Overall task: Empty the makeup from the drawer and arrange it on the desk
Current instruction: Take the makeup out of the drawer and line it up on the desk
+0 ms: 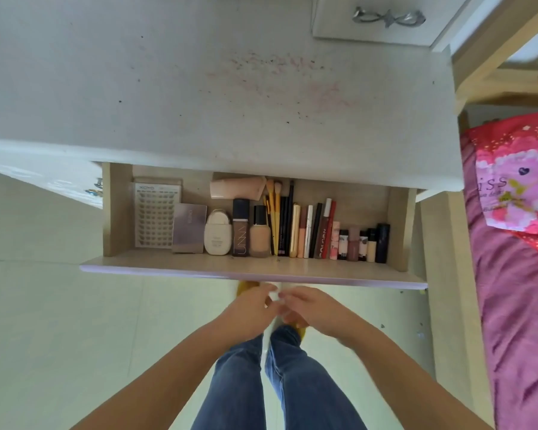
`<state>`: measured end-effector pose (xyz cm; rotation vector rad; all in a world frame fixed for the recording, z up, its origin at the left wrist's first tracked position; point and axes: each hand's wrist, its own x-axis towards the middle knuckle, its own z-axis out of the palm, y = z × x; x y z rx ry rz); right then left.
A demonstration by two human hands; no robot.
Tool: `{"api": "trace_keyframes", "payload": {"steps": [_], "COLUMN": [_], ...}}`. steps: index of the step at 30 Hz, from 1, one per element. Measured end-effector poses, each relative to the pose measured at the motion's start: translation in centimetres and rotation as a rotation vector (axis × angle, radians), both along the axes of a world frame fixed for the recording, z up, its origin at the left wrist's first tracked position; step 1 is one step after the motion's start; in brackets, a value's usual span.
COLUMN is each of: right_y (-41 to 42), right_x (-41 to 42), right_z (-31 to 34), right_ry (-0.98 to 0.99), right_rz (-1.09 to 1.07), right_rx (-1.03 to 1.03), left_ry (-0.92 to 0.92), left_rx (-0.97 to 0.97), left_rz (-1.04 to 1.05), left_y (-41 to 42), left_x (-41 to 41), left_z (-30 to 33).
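Both hands (280, 308) meet, fingers loosely curled, holding nothing, below drawer (255, 268) of makeup (292, 231) lying lengthwise front-to-back.

i can read "xoyo" at the top of the lash tray (156, 212), far left in my drawer (252, 268). the small print next to it is too blurry.

the dark brown bottle (240, 232) says "unny" in big thin letters going up its side.

a dark red tube (323, 235) says "colorn" or sth close, letters run sideways, not sure of the last one.

a little pink tube (335, 240) has tiny words, can't read them.

on the bed, the pink pillow (519, 187) shows "iss", w/ the start cut off by a fold. small words under it are too fuzzy.
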<state>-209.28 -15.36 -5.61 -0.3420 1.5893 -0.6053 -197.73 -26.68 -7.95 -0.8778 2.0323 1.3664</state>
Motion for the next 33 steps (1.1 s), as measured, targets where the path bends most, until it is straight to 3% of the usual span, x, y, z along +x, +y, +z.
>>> {"api": "trace_keyframes", "payload": {"steps": [2,4,8,10,14,19,22,27,30,33], "right_y": [1.2,1.0,-1.4,-2.3,-3.5,-3.7,-3.4,-2.5,-1.8,-1.9], "right_x": [-3.4,-6.8,-11.8,-13.2,-14.4,-14.7,-13.8,-12.3,-12.2,-13.7], "right_z": [2.1,2.3,-1.3,-3.6,-6.8,-7.5,-6.8,-4.7,-2.6,1.4], "right_ry": [0.034,0.230,0.827,1.012,1.216,1.378,1.298,0.913,0.892,0.863], "right_rz": [0.036,-0.012,0.018,0.113,0.310,0.323,0.204,-0.015,-0.023,-0.174], "right_rx": [-0.063,-0.097,-0.101,-0.122,-0.092,-0.155,-0.261,-0.304,-0.388,-0.540], "left_ry": [0.126,0.227,0.353,0.352,0.280,0.377,0.388,0.382,0.461,0.585], "left_rx": [0.007,-0.041,-0.502,-0.701,-0.916,-1.045,-0.926,-0.415,-0.330,-0.230], "left_rz": [-0.054,-0.040,-0.111,-0.235,-0.433,-0.467,-0.306,0.206,0.229,0.249], "left_y": [-0.8,-1.8,-3.6,-3.9,-3.8,-3.6,-3.7,-3.7,-3.5,-4.6], "left_x": [-2.6,-6.2,-12.3,-13.9,-15.6,-15.3,-14.5,-13.5,-12.9,-13.0], "left_z": [1.9,2.9,0.1,-2.1,-5.5,-6.3,-6.0,-4.2,-1.6,3.0]}}
